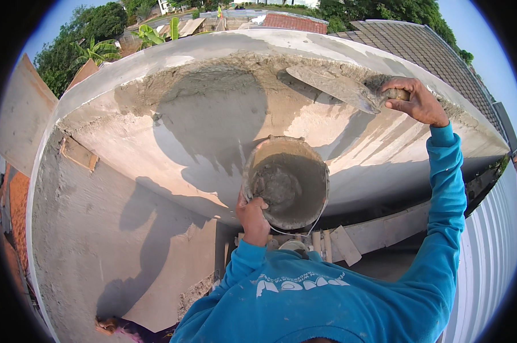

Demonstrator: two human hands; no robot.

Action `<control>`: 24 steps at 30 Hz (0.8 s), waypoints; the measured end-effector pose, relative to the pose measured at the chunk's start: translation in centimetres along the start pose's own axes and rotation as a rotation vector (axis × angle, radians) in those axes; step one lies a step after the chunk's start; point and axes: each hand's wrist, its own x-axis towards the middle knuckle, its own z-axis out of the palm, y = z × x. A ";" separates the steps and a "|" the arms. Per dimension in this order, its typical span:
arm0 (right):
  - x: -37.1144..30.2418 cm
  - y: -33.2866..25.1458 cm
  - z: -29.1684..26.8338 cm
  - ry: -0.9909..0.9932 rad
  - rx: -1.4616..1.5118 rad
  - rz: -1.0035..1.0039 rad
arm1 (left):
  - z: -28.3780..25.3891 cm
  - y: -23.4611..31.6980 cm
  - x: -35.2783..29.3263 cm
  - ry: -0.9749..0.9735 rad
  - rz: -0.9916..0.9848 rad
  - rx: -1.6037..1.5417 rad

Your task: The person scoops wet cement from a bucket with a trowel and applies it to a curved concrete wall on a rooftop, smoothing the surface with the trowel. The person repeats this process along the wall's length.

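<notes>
My left hand (253, 219) grips the near left rim of a mortar-caked bucket (311, 182), its thumb over the edge. Wet grey mortar (278, 187) lies in the bottom of the bucket, which tilts so that its mouth faces me. Out to the right, my right hand (415, 100) is closed around the handle of a plastering trowel (332, 87). The trowel's mortar-smeared blade points left, against or just over the rough mortar band (212, 67) along the top of the wall (304, 121). Whether the blade touches the wall is hard to tell.
A co-worker's hand (105, 326) rests on the left wall at the lower left. Wooden planks (387, 230) lie below the bucket. Corrugated metal sheeting (487, 257) runs along the right, and a tiled roof (410, 48) stands beyond the wall. A small wooden piece (79, 154) sits in the left corner.
</notes>
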 end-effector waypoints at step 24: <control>-7.7 -8.0 -2.5 0.064 -0.080 0.063 | -0.2 -0.3 -1.8 -0.036 -0.044 -0.022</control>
